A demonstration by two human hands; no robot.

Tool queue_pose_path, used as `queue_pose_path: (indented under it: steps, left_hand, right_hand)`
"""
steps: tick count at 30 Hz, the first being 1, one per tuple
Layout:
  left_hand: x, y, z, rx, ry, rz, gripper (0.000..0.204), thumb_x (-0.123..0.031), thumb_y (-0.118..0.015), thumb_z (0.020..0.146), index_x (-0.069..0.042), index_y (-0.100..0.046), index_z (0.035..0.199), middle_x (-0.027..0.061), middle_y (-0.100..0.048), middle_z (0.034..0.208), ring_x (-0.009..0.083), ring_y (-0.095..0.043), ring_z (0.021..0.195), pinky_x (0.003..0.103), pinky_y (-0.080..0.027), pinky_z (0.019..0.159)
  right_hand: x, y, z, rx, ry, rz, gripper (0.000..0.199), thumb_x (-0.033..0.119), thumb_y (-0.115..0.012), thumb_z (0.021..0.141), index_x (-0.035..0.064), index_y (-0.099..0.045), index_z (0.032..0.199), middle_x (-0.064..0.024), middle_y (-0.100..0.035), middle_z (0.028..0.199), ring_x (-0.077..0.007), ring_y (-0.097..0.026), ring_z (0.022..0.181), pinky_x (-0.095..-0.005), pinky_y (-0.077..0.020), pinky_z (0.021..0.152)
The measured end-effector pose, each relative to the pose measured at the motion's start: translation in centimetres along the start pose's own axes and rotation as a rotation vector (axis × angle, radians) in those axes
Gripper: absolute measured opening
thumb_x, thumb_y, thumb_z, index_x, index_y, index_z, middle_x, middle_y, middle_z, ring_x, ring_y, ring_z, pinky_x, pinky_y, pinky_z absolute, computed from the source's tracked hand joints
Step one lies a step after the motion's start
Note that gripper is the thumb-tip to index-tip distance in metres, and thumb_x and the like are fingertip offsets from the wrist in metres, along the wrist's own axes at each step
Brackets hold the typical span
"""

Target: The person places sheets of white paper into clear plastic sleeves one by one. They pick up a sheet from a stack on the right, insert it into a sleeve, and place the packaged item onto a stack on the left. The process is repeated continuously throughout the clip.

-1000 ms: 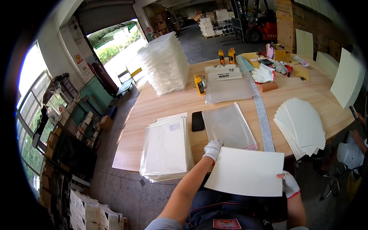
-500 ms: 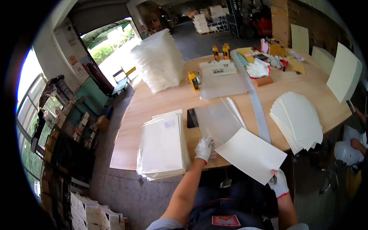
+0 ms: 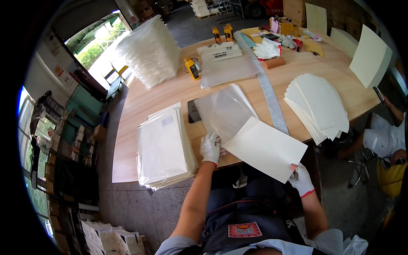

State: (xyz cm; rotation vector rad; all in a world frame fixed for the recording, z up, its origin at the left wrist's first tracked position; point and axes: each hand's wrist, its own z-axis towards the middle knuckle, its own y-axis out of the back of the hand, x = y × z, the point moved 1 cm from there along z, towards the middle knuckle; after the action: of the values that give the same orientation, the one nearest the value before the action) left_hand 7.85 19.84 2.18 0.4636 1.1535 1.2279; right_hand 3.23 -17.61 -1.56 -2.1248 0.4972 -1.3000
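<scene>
My left hand point(image 3: 210, 148), in a white glove with bare fingertips, is closed at the near edge of a stack of clear plastic bags point(image 3: 223, 109). Its fingers seem to pinch the edge of the top bag, though they are partly hidden. My right hand point(image 3: 302, 180), gloved the same way, grips the near right corner of a white sheet point(image 3: 268, 148), perhaps more than one layer. The sheet is tilted over the table's front edge, its far left side overlapping the bags by my left fingers. Left of them lies a pile of bagged white sheets point(image 3: 159, 146).
A dark phone point(image 3: 194, 111) lies beside the bags. Fanned white sheets point(image 3: 316, 106) rest at right, past a grey strip point(image 3: 267, 91). Farther back are a tall translucent stack point(image 3: 148, 53), yellow bottles point(image 3: 192, 69) and spare gloves point(image 3: 267, 49). Another person point(image 3: 384, 136) sits at right.
The whole view has shifted, so the table appears higher and farther left. My right hand has brought the sheet slightly farther over the bags; both hands keep their grips.
</scene>
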Motion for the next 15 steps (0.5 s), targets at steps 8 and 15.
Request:
queue_pose_path:
  steps: [8, 15]
  left_hand:
    - [0.7, 1.5, -0.5, 0.002, 0.126, -0.027, 0.012, -0.011, -0.056, 0.075, -0.018, -0.059, 0.084, 0.0028, -0.06, 0.087, 0.0276, -0.059, 0.074, 0.039, -0.047, 0.059]
    - [-0.6, 1.0, -1.4, -0.038, 0.005, -0.039, 0.009, -0.013, -0.053, 0.079, -0.018, -0.059, 0.084, 0.0043, -0.06, 0.088, 0.0291, -0.059, 0.071, 0.039, -0.047, 0.057]
  right_hand:
    - [4.0, -1.7, -1.9, 0.058, -0.078, -0.147, 0.04, 0.013, -0.057, 0.074, -0.0059, -0.052, 0.109, -0.0107, -0.063, 0.095, -0.0185, -0.063, 0.078, -0.0282, -0.0515, 0.068]
    - [5.4, -2.0, -5.0, 0.004, -0.255, -0.095, 0.028, 0.015, -0.054, 0.08, -0.0044, -0.055, 0.1, -0.005, -0.059, 0.072, -0.0073, -0.052, 0.049, -0.0192, -0.04, 0.042]
